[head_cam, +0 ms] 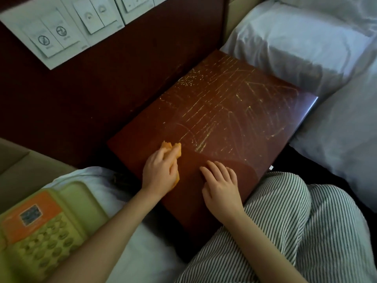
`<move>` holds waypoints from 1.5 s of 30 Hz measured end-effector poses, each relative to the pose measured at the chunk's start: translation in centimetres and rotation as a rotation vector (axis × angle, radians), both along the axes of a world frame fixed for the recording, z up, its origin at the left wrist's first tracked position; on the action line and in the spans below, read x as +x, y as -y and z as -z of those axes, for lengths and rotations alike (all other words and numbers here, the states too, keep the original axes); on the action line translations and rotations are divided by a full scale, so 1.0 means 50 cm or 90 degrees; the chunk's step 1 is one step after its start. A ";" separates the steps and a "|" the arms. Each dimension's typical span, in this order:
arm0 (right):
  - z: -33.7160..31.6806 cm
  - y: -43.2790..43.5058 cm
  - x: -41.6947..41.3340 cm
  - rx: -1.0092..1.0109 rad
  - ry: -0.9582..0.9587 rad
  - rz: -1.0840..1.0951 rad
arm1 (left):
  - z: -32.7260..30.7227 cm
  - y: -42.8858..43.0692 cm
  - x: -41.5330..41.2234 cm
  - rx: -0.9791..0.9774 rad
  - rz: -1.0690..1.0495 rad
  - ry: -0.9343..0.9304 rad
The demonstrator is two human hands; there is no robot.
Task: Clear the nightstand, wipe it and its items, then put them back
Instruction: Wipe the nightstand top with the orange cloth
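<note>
**Supervisor:** What was the state of the hands at inspection?

**Operator:** I recorded the left hand (pixel 161 170) gripping a bunched orange cloth (pixel 173 149) and pressing it onto the near-left part of the counter (pixel 255 139). The right hand (pixel 221 184) lay just beside it, apart from it, with fingers spread flat on the wood and holding nothing.

**Supervisor:** And the nightstand's items?

**Operator:** The one item I could identify was the telephone (pixel 40 227). It lay off the counter, on the bed (pixel 132 246) at the left. On that basis I judged the clearing step done.

**Supervisor:** How far along was the wiping?

**Operator:** I judged it under way. Pale streaks (pixel 224 103) ran across the far and middle parts of the top. They may have been wet wipe marks or scratches, and the dim light did not let me settle which. The near strip by the hands looked plainer.

**Supervisor:** What was outstanding?

**Operator:** In my assessment, the counter wipe had to be finished, the telephone wiped, and the telephone put back on the counter.
</note>
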State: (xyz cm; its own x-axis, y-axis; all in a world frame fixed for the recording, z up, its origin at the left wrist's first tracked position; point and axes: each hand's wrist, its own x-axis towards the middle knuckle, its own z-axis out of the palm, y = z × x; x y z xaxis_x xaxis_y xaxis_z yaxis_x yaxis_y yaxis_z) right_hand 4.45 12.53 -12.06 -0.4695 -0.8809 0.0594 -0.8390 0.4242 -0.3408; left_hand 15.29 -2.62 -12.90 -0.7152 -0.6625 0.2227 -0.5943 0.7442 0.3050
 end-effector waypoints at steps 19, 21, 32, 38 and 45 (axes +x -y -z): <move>-0.024 -0.082 0.003 0.023 0.049 0.000 | 0.011 -0.072 -0.008 0.115 0.043 -0.001; -0.027 -0.094 0.001 0.037 0.057 -0.019 | 0.008 -0.068 0.023 0.109 0.074 -0.002; -0.030 -0.162 -0.030 0.077 0.065 -0.060 | 0.009 -0.050 -0.096 0.116 -0.214 -0.044; -0.026 -0.182 -0.081 0.157 0.064 -0.094 | 0.004 -0.137 -0.034 0.137 0.079 -0.026; -0.016 -0.194 -0.088 0.169 0.064 -0.114 | -0.006 -0.028 0.017 0.161 -0.086 -0.022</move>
State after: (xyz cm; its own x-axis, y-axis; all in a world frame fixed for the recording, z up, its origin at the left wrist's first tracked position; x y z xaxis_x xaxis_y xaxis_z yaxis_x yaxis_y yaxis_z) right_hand 0.05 22.26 -11.26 -0.2975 -0.9287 -0.2215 -0.8763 0.3577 -0.3228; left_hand 16.13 -1.21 -12.62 -0.6115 -0.7889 0.0612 -0.6690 0.5568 0.4923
